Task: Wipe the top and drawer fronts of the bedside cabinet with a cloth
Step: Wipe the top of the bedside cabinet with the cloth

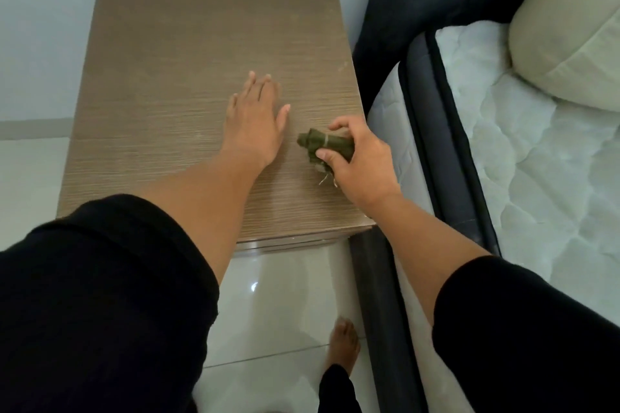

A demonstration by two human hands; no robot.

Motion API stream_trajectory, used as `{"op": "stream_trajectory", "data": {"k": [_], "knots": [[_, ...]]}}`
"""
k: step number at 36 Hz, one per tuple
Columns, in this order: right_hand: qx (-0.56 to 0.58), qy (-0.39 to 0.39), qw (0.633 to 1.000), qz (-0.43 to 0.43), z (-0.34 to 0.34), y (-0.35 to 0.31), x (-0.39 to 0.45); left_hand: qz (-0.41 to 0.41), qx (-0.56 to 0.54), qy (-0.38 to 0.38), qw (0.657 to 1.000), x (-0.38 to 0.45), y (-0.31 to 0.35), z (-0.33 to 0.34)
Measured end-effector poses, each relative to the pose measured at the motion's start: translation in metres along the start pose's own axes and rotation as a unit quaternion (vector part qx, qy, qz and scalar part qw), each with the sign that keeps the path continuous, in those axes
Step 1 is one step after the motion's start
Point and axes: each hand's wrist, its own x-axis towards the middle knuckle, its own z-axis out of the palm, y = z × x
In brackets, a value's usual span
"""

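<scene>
The bedside cabinet (174,54) has a brown wood-grain top and fills the middle of the view, seen from above. My left hand (255,117) lies flat on the top near its centre, fingers spread, holding nothing. My right hand (359,164) is closed around a bunched dark green cloth (322,144) at the top's right front area, with the cloth sticking out to the left and touching or just above the wood. Only a thin strip of the cabinet's front edge shows under my left arm; the drawer fronts are hidden.
A bed with a white quilted mattress (536,157), dark frame (379,295) and beige pillow (570,43) stands tight against the cabinet's right side. A pale wall (43,27) is behind and to the left. Glossy white floor tiles (285,295) and my bare foot (342,342) are below.
</scene>
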Motion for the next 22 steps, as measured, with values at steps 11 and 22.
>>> {"op": "stream_trajectory", "data": {"k": [11,22], "knots": [[-0.045,0.076,0.995,-0.036,-0.026,-0.008,0.11,0.009,0.019,0.001,1.0,0.066,0.01,0.009],[-0.086,0.097,0.991,-0.044,-0.035,0.002,0.223,-0.006,0.03,-0.03,0.999,0.151,0.005,0.033]]}}
